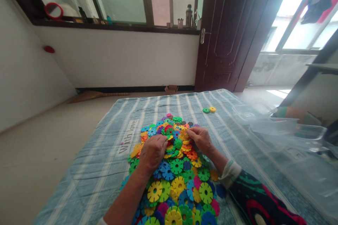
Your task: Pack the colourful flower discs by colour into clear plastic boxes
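A heap of notched plastic snowflake discs (pixel 176 166) in many colours covers the middle of the cloth. My left hand (pixel 154 150) is over the heap's left side, fingers curled together, their tips at a small yellow-and-green disc (pixel 169 137); the back of the hand hides part of the grip. On the right side, my right hand (pixel 201 138) pinches the edge of a yellow snowflake disc (pixel 184 134) between thumb and forefinger. The two hands are a short way apart. Farther off, a green disc (pixel 206 110) and a yellow disc (pixel 212 109) lie side by side.
The blue-and-white striped cloth (pixel 105 158) lies beneath everything. Clear plastic containers (pixel 287 130) stand at the right. Beyond the far edge are a small cardboard box (pixel 171 89), a dark red door (pixel 224 42) and a sill (pixel 118 27) with bottles and a mirror.
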`<action>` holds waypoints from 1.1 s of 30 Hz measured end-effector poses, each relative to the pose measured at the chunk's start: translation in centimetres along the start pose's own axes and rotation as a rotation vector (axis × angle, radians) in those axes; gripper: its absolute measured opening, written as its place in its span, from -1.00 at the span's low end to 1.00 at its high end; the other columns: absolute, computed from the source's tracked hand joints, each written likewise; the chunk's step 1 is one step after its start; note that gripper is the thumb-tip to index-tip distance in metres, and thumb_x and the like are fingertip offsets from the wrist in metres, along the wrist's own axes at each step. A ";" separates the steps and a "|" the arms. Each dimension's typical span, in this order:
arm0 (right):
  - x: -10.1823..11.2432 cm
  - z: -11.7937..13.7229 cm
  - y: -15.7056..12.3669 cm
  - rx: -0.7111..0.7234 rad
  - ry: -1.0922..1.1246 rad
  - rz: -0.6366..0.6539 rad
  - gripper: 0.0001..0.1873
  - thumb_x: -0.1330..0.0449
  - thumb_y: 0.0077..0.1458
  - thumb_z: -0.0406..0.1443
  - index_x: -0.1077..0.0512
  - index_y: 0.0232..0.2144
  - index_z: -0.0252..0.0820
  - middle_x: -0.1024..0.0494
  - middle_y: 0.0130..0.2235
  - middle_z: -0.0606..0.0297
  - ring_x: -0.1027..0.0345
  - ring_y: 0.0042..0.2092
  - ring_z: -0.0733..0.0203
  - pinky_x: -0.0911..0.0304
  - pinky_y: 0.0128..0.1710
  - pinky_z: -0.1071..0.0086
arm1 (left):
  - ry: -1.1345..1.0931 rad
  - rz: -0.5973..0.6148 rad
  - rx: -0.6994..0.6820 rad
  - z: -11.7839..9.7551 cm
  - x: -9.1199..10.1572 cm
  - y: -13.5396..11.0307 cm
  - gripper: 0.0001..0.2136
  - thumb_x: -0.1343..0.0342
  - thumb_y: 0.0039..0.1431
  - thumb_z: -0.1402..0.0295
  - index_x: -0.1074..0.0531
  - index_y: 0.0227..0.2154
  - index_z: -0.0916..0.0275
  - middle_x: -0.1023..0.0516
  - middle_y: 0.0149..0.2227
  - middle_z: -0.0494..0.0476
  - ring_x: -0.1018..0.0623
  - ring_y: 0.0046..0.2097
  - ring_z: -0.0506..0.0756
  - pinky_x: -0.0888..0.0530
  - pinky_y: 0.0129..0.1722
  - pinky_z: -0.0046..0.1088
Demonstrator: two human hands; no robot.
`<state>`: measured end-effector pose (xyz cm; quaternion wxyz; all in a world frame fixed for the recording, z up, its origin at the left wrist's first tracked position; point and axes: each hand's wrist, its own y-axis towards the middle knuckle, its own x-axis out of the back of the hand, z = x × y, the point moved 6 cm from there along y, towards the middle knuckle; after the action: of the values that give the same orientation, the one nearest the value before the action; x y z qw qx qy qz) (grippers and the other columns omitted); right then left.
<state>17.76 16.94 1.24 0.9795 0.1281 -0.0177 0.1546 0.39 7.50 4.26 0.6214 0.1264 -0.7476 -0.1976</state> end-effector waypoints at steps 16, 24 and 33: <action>-2.7 1.3 -1.1 0.036 0.066 0.211 -0.69 -0.19 0.05 -0.07 -0.56 -0.44 -0.19 -0.48 -0.52 0.34 -0.35 -0.47 0.27 -0.26 -0.46 0.42 | -0.337 -0.068 0.078 -2.6 2.5 0.3 -0.71 0.08 0.26 0.26 -0.46 -0.47 0.21 -0.52 -0.44 0.06 -0.50 -0.34 0.06 -0.41 -0.26 -0.41; -2.6 2.0 -1.3 0.052 0.052 0.257 -0.74 -0.22 0.02 -0.11 -0.51 -0.49 -0.18 -0.46 -0.55 0.38 -0.28 -0.50 0.32 -0.18 -0.49 0.45 | -0.549 -0.031 0.182 -2.8 2.4 0.2 -0.71 0.02 0.21 0.20 -0.49 -0.49 0.22 -0.53 -0.47 0.03 -0.50 -0.39 0.03 -0.40 -0.34 -0.48; -0.7 2.3 -0.6 -0.083 0.220 0.170 -0.63 -0.34 -0.16 -0.02 -0.46 -0.53 -0.21 -0.56 -0.50 0.31 -0.43 -0.48 0.25 -0.34 -0.44 0.39 | -0.380 -0.053 0.214 -1.4 2.6 0.3 -0.78 -0.07 0.14 0.21 -0.47 -0.50 0.21 -0.52 -0.45 0.04 -0.50 -0.36 0.06 -0.41 -0.28 -0.42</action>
<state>17.28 15.62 3.30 0.9633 0.0679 0.0728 0.2494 1.33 6.49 6.88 0.4469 0.1717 -0.8644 -0.1534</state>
